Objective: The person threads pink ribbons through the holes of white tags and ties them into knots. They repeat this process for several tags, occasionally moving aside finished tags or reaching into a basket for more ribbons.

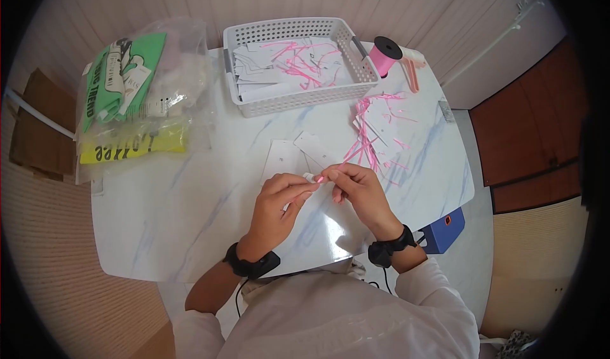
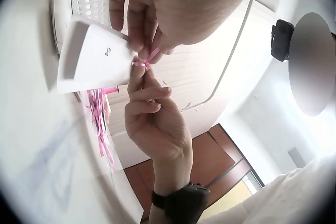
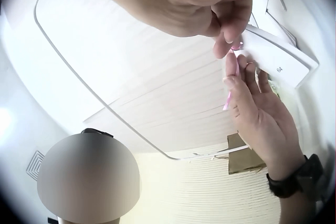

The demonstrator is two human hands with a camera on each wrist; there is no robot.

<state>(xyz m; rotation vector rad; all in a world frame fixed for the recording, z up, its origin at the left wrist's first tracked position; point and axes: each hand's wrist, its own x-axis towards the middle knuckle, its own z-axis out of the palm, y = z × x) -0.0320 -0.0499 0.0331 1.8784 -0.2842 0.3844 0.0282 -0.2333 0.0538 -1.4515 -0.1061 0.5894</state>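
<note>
My left hand (image 1: 273, 213) and right hand (image 1: 363, 194) meet close over the front of the table. Between their fingertips both pinch a narrow pink ribbon (image 2: 152, 55), which is looped at one end of a white card tag (image 2: 97, 66). The tag carries a small handwritten number and sticks out beyond the fingers. In the right wrist view, a loose ribbon end (image 3: 228, 100) hangs past the left thumb. Fingers partly hide the loop itself. Just beyond my hands, two white cards (image 1: 277, 157) lie on the marbled table (image 1: 171, 225).
A white perforated basket (image 1: 305, 98) at the back holds many tags with pink ribbons. Right of it stands a pink ribbon spool (image 1: 384, 57). Ribboned tags (image 1: 375, 127) are piled at right. Clear bags with green (image 1: 146, 54) and yellow packaging (image 1: 136, 148) lie at left.
</note>
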